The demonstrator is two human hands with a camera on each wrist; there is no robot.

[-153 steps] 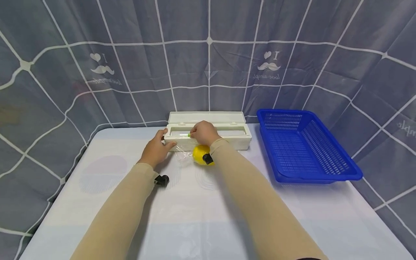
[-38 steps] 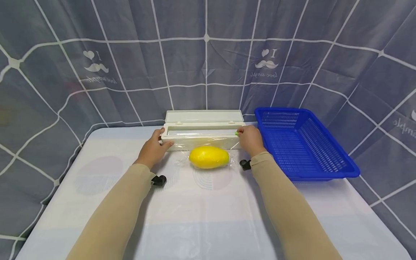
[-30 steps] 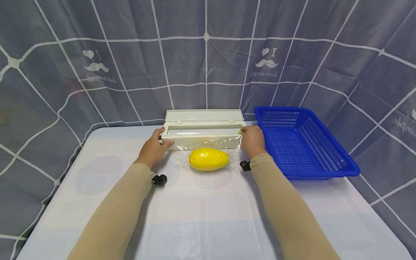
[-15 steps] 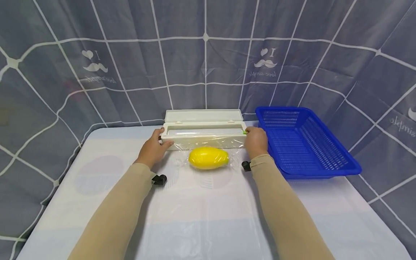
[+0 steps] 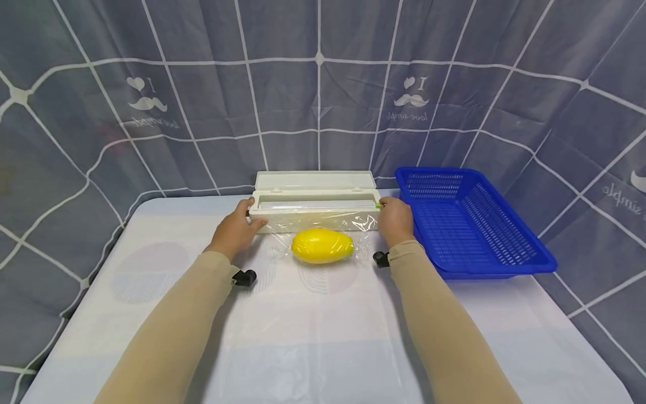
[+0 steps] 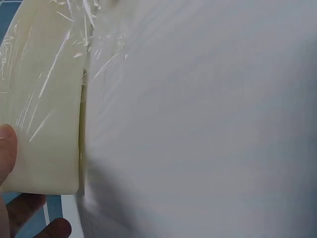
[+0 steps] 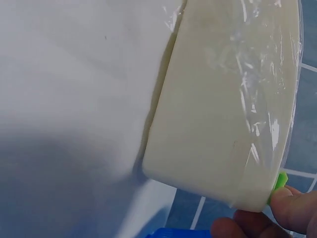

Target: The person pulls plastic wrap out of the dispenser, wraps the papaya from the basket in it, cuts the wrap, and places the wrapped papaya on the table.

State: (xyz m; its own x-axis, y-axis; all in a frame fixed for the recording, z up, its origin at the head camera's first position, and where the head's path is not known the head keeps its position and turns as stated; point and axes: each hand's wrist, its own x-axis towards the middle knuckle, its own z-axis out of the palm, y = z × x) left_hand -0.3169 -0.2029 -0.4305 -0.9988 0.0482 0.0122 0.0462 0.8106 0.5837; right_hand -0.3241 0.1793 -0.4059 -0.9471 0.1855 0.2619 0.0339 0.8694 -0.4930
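Note:
A white cling film dispenser [image 5: 282, 223] stands at the back of the table, its lid [image 5: 315, 180] raised. My left hand [image 5: 236, 230] grips its left end, thumb on the front face and fingers round the end in the left wrist view. At the right end, my right hand [image 5: 396, 221] pinches the small green slide cutter [image 7: 280, 181] between thumb and finger. Clear cling film [image 7: 247, 94] hangs wrinkled down the front face. Just before the dispenser lies an oblong yellow fruit [image 5: 322, 246] with a greenish right tip, film round it.
A blue perforated plastic basket [image 5: 497, 275] stands at the right, close beside my right hand. A grey curtain with white lines [image 5: 282, 95] hangs right behind the dispenser. A pale patterned cloth [image 5: 303, 348] covers the table.
My right hand has drawn the green cutter from left of the dispenser's middle to its right end, uncovering the fruit. My left hand has kept its grip. Little moves in the last half second.

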